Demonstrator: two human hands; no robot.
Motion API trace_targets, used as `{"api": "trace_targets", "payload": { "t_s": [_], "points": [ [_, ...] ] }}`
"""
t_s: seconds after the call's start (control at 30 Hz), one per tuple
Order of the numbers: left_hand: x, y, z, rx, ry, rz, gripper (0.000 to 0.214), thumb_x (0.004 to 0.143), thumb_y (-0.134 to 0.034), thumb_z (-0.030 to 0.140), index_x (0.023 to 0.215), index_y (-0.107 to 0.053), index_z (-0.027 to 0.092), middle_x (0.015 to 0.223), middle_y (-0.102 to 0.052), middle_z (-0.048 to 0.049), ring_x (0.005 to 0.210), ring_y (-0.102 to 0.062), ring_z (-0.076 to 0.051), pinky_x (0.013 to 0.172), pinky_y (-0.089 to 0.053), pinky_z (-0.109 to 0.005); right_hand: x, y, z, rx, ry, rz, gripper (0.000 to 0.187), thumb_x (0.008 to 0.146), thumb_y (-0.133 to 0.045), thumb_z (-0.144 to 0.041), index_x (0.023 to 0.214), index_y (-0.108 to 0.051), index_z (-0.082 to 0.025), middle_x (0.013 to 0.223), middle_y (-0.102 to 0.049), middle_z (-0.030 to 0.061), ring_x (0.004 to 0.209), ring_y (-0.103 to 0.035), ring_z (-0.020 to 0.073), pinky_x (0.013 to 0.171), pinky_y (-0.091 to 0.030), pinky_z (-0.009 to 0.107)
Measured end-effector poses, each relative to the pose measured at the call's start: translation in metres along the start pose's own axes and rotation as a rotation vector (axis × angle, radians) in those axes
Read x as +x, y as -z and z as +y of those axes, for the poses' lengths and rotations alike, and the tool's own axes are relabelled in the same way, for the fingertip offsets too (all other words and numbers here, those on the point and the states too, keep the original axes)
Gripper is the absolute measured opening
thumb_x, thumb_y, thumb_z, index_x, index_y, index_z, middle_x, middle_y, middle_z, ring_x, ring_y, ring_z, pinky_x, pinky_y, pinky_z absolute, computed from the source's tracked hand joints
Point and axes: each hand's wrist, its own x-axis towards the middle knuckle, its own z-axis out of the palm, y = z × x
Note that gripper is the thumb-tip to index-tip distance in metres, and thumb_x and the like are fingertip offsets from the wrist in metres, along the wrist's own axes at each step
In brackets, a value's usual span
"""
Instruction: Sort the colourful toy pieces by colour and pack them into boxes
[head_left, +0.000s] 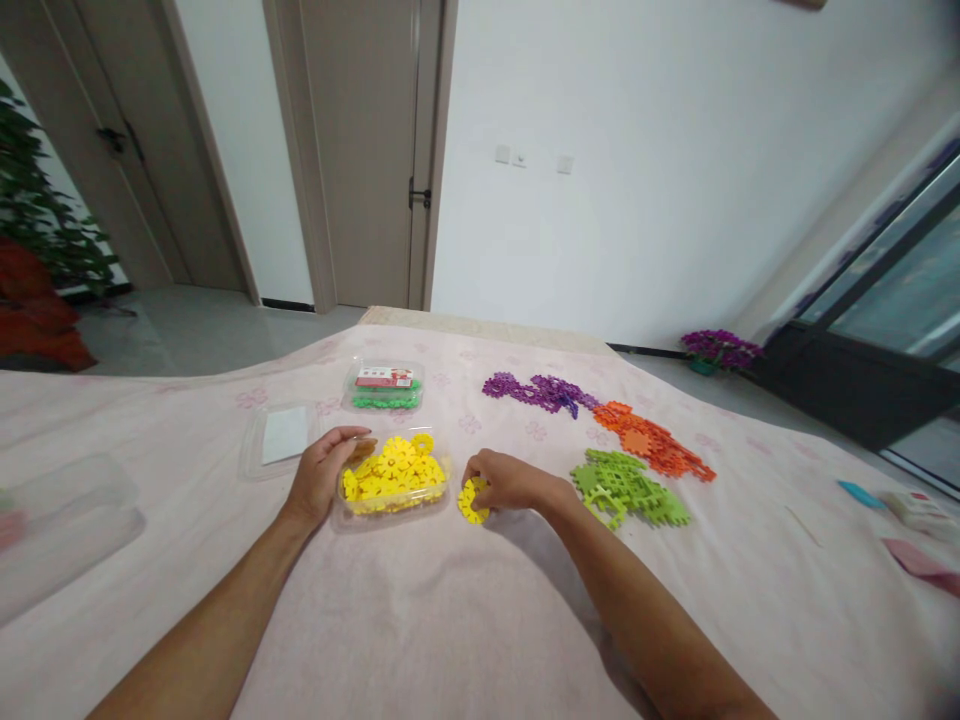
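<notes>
A clear plastic box [390, 512] filled with yellow snowflake discs [397, 465] stands in front of me. My left hand [322, 480] grips the box's left side, some fingers showing through its clear wall. Just right of the box, my right hand [495, 480] pinches a yellow snowflake disc [472, 500] by its edge, close to the cloth. Whether more than one disc is in those fingers is hard to see. Behind the box sits a closed clear box [386, 385] with a red and white label and green discs inside. A clear lid [281, 438] with a white card lies to the left.
On the right lie piles of purple pieces [540, 392], orange pieces [652, 440] and lime green pieces [626, 488]. A large clear container [67, 525] is at far left. Blue, white and pink items rest near the right edge of the pink cloth [420, 620].
</notes>
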Motion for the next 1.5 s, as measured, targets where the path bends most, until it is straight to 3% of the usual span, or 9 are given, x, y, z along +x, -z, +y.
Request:
{"api": "trace_targets", "payload": {
  "t_s": [0.13,0.27,0.4,0.6,0.87,0.97,1.13,1.33,1.5],
  "points": [
    [0.0,0.0,-0.001,0.008,0.002,0.013,0.04,0.068,-0.075,0.045,0.096,-0.074,0.016,0.091,-0.078,-0.0087,0.087,-0.072,-0.025,0.082,-0.055,-0.036,0.004,-0.002,0.01,0.193,-0.036,-0.054,0.029,0.067,-0.074,-0.013,0.095,-0.07,-0.02,0.075,-0.067,-0.0035,0.059,-0.057,0.0106,0.052,-0.038,0.019],
    [0.0,0.0,-0.002,-0.022,-0.007,0.007,0.038,0.069,-0.075,0.044,0.097,-0.074,0.018,0.099,-0.078,-0.0088,0.092,-0.072,-0.025,0.086,-0.054,-0.037,0.017,0.002,0.011,0.527,-0.072,0.193,0.023,0.07,-0.07,-0.013,0.092,-0.062,-0.018,0.069,-0.065,-0.0041,0.055,-0.058,0.0102,0.05,-0.042,0.019],
    [-0.001,0.004,-0.002,0.066,-0.118,0.023,0.031,0.076,-0.071,0.043,0.096,-0.076,0.02,0.11,-0.076,-0.009,0.108,-0.068,-0.027,0.101,-0.05,-0.04,0.029,0.005,-0.013,0.755,0.01,0.234,0.03,0.074,-0.073,-0.022,0.102,-0.061,-0.018,0.076,-0.069,-0.0012,0.063,-0.064,0.013,0.055,-0.05,0.023],
    [-0.004,0.009,0.001,0.261,-0.322,-0.13,0.038,0.091,-0.052,0.045,0.102,-0.08,0.022,0.137,-0.065,-0.0096,0.133,-0.054,-0.027,0.122,-0.029,-0.042,0.04,-0.009,-0.045,0.256,0.185,0.557,0.017,0.088,-0.065,-0.021,0.103,-0.072,-0.022,0.109,-0.069,0.0043,0.098,-0.063,0.0169,0.091,-0.051,0.034],
    [-0.005,0.012,0.009,0.395,-0.32,-0.292,0.046,0.088,-0.052,0.048,0.117,-0.078,0.022,0.154,-0.051,-0.009,0.145,-0.043,-0.031,0.125,-0.024,-0.046,0.038,-0.023,-0.063,-0.254,0.18,0.5,0.028,0.096,-0.055,-0.022,0.114,-0.076,-0.023,0.128,-0.066,0.0104,0.115,-0.056,0.0259,0.1,-0.045,0.039],
    [0.0,0.016,0.011,0.411,-0.309,-0.34,0.043,0.084,-0.06,0.045,0.116,-0.079,0.024,0.156,-0.05,-0.0092,0.143,-0.045,-0.033,0.123,-0.027,-0.049,0.039,-0.025,-0.062,-0.291,0.166,0.493,0.03,0.095,-0.053,-0.018,0.114,-0.076,-0.023,0.128,-0.066,0.0105,0.114,-0.056,0.0266,0.098,-0.045,0.039],
    [0.007,0.021,0.012,0.468,-0.326,-0.4,0.027,0.079,-0.065,0.038,0.096,-0.083,0.027,0.152,-0.054,-0.0082,0.139,-0.049,-0.035,0.121,-0.033,-0.049,0.042,-0.024,-0.058,-0.198,0.182,0.515,0.028,0.086,-0.054,-0.008,0.088,-0.078,-0.022,0.116,-0.068,0.0073,0.108,-0.058,0.0224,0.097,-0.045,0.034],
    [0.008,0.021,0.012,0.515,-0.365,-0.387,0.037,0.083,-0.06,0.037,0.114,-0.079,0.028,0.159,-0.046,-0.0067,0.141,-0.048,-0.034,0.12,-0.032,-0.05,0.042,-0.024,-0.056,-0.242,0.148,0.534,0.03,0.088,-0.054,-0.014,0.104,-0.08,-0.022,0.131,-0.066,0.0097,0.121,-0.054,0.0261,0.105,-0.041,0.04],
    [0.007,0.02,0.012,0.528,-0.362,-0.382,0.027,0.082,-0.059,0.038,0.091,-0.082,0.026,0.15,-0.056,-0.007,0.138,-0.05,-0.034,0.12,-0.033,-0.047,0.041,-0.025,-0.052,-0.128,0.166,0.528,0.028,0.085,-0.057,-0.012,0.094,-0.081,-0.022,0.128,-0.069,0.0085,0.123,-0.056,0.0243,0.108,-0.04,0.039]
  ]
}}
